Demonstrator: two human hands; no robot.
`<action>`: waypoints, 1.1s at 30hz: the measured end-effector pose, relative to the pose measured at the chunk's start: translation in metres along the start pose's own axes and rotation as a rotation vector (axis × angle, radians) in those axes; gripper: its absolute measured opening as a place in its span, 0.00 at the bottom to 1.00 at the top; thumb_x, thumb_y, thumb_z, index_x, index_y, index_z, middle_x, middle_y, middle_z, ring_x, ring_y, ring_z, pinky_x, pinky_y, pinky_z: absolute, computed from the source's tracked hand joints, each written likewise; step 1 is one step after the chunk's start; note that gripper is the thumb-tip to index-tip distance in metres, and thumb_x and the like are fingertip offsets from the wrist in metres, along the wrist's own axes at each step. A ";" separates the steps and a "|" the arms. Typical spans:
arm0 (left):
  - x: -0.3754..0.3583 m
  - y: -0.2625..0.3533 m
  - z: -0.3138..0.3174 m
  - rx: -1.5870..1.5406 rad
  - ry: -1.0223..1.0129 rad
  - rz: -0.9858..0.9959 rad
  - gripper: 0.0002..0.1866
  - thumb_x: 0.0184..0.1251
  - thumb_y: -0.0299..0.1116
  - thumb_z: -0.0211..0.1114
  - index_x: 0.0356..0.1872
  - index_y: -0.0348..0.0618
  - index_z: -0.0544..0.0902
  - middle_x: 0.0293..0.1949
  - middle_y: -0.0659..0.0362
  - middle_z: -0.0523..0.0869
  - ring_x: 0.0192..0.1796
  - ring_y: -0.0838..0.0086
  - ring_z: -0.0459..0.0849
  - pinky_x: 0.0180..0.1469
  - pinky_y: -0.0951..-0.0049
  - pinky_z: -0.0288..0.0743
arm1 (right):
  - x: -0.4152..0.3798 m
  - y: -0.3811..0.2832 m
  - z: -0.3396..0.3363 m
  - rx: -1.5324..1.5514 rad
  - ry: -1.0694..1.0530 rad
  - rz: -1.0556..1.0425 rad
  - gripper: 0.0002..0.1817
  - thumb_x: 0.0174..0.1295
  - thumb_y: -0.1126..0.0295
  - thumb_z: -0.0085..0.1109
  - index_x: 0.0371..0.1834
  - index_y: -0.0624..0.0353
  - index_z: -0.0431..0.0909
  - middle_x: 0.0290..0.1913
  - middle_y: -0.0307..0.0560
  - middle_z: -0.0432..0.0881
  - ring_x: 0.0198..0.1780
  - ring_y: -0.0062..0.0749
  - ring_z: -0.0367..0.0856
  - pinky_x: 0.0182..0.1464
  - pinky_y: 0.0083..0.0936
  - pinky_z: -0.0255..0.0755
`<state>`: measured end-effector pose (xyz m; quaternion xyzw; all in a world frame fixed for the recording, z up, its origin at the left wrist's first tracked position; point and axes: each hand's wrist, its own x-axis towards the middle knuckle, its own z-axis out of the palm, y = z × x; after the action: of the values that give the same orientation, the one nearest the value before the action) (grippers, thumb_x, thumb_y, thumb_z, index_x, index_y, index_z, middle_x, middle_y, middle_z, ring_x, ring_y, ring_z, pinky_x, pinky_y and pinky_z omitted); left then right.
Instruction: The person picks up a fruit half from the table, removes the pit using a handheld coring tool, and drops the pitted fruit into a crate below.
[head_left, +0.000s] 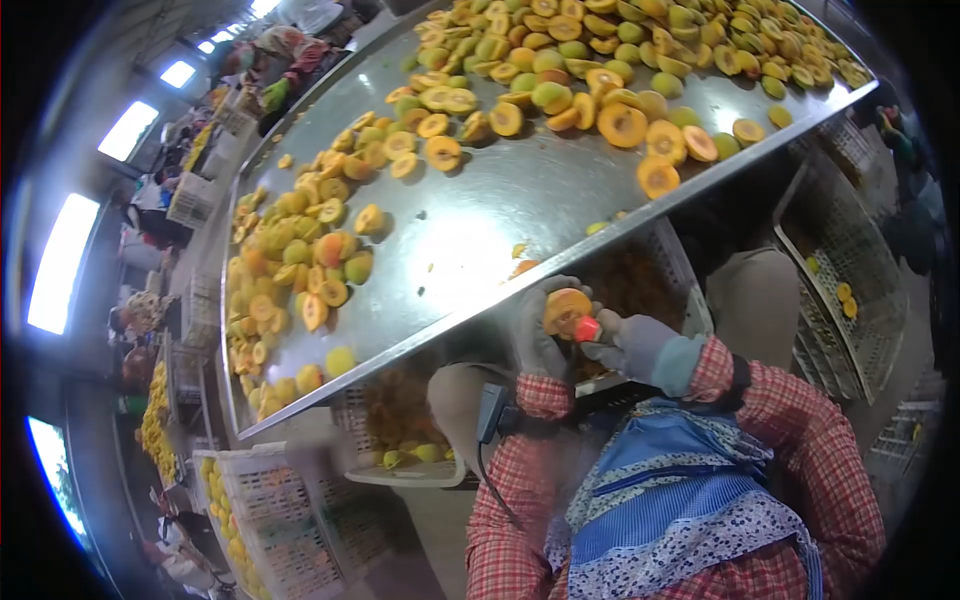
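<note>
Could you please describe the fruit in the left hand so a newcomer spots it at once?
Find the big metal table. Just below its near side, the left hand holds the orange cut fruit, the only one beside the red object in the right hand.

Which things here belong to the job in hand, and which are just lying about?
In the job:
- fruit piece, left hand
- red-ended tool, right hand
- cut fruit on metal table

Seemingly just about:
- right-side crate
- lower-left crate

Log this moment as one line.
left hand: holds cut fruit | right hand: holds red tool at cut fruit | metal table: many fruit halves spread on top
</note>
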<state>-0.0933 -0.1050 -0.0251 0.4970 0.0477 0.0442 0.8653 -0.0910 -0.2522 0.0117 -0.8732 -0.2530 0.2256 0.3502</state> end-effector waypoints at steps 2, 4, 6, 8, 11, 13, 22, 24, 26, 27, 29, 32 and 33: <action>0.002 -0.019 -0.001 0.045 -0.014 0.066 0.24 0.66 0.47 0.42 0.40 0.33 0.74 0.34 0.48 0.80 0.36 0.64 0.80 0.39 0.66 0.78 | 0.003 0.008 0.014 0.029 0.032 0.092 0.23 0.59 0.52 0.51 0.47 0.59 0.66 0.25 0.55 0.77 0.23 0.47 0.76 0.27 0.35 0.69; 0.005 -0.026 0.003 -0.028 0.176 -0.002 0.24 0.65 0.49 0.42 0.38 0.34 0.73 0.32 0.49 0.80 0.32 0.64 0.80 0.35 0.66 0.79 | 0.006 0.013 0.019 0.195 -0.025 0.164 0.23 0.59 0.51 0.51 0.47 0.59 0.66 0.23 0.52 0.77 0.20 0.40 0.75 0.24 0.31 0.69; 0.008 -0.036 0.001 -0.161 0.254 -0.101 0.24 0.64 0.50 0.42 0.37 0.35 0.73 0.30 0.49 0.79 0.30 0.63 0.79 0.33 0.67 0.78 | 0.009 0.013 0.017 0.359 -0.079 0.238 0.24 0.59 0.50 0.51 0.47 0.59 0.66 0.22 0.48 0.76 0.16 0.32 0.74 0.22 0.28 0.68; 0.013 -0.042 -0.005 -0.289 0.331 -0.196 0.24 0.63 0.50 0.42 0.35 0.36 0.73 0.29 0.49 0.79 0.28 0.63 0.79 0.31 0.67 0.77 | 0.013 0.011 0.007 0.592 -0.229 0.301 0.24 0.59 0.49 0.52 0.46 0.58 0.65 0.20 0.43 0.74 0.15 0.21 0.71 0.19 0.20 0.66; 0.014 -0.063 -0.027 -0.362 0.300 -0.332 0.20 0.62 0.44 0.49 0.35 0.32 0.73 0.33 0.50 0.79 0.30 0.62 0.79 0.31 0.69 0.76 | 0.021 0.019 0.010 0.653 -0.268 0.348 0.24 0.59 0.51 0.53 0.47 0.59 0.65 0.20 0.45 0.75 0.16 0.28 0.73 0.22 0.23 0.67; 0.017 -0.112 -0.066 0.043 0.442 -0.116 0.16 0.59 0.39 0.56 0.32 0.33 0.72 0.31 0.50 0.77 0.32 0.60 0.78 0.31 0.68 0.74 | 0.028 0.030 0.018 0.383 -0.243 0.282 0.25 0.60 0.52 0.50 0.50 0.62 0.64 0.31 0.54 0.76 0.29 0.41 0.74 0.32 0.31 0.68; 0.004 -0.122 -0.062 0.800 0.558 0.247 0.09 0.60 0.32 0.52 0.29 0.34 0.68 0.30 0.48 0.72 0.30 0.59 0.73 0.33 0.61 0.66 | 0.034 0.061 0.051 0.451 -0.137 0.199 0.23 0.58 0.54 0.54 0.49 0.59 0.65 0.24 0.48 0.76 0.23 0.32 0.75 0.28 0.25 0.69; 0.010 -0.135 -0.081 0.622 0.581 0.101 0.11 0.61 0.34 0.51 0.29 0.34 0.69 0.31 0.48 0.72 0.31 0.59 0.73 0.33 0.62 0.67 | 0.033 0.052 0.044 0.646 -0.118 0.190 0.22 0.59 0.55 0.54 0.49 0.58 0.65 0.24 0.46 0.76 0.21 0.31 0.74 0.26 0.23 0.68; 0.014 -0.139 -0.087 0.442 0.600 -0.033 0.13 0.62 0.36 0.50 0.29 0.34 0.69 0.31 0.49 0.73 0.31 0.60 0.72 0.34 0.63 0.68 | 0.032 0.037 0.021 0.397 -0.257 0.353 0.21 0.59 0.54 0.54 0.48 0.57 0.66 0.21 0.41 0.74 0.18 0.26 0.72 0.21 0.20 0.66; 0.012 -0.135 -0.084 0.737 0.547 0.112 0.15 0.63 0.38 0.48 0.31 0.33 0.71 0.32 0.49 0.74 0.31 0.60 0.74 0.34 0.64 0.69 | 0.032 0.041 0.025 0.399 -0.258 0.353 0.21 0.59 0.54 0.54 0.48 0.57 0.66 0.21 0.41 0.74 0.18 0.26 0.72 0.21 0.20 0.66; 0.010 -0.122 -0.073 1.030 0.480 0.254 0.17 0.63 0.41 0.47 0.33 0.33 0.72 0.32 0.49 0.75 0.32 0.61 0.75 0.35 0.66 0.71 | 0.031 0.052 0.034 0.281 -0.236 0.261 0.24 0.60 0.52 0.51 0.51 0.59 0.65 0.29 0.50 0.79 0.29 0.39 0.77 0.36 0.30 0.71; 0.023 -0.071 -0.040 0.649 0.249 0.012 0.22 0.66 0.43 0.41 0.35 0.31 0.74 0.30 0.49 0.78 0.31 0.63 0.78 0.35 0.68 0.74 | 0.023 0.045 0.027 0.884 -0.372 0.404 0.22 0.59 0.54 0.53 0.51 0.53 0.64 0.15 0.35 0.67 0.14 0.18 0.66 0.15 0.17 0.59; 0.022 -0.051 -0.022 0.370 0.204 -0.097 0.22 0.67 0.42 0.40 0.33 0.31 0.75 0.29 0.48 0.79 0.30 0.63 0.79 0.35 0.69 0.74 | 0.022 0.041 0.024 0.891 -0.375 0.403 0.22 0.59 0.54 0.53 0.51 0.53 0.64 0.15 0.35 0.67 0.14 0.18 0.66 0.15 0.17 0.59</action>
<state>-0.0732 -0.1091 -0.0811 0.6374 0.1660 0.0433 0.7512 -0.0766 -0.2531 -0.0388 -0.6157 -0.0179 0.5267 0.5858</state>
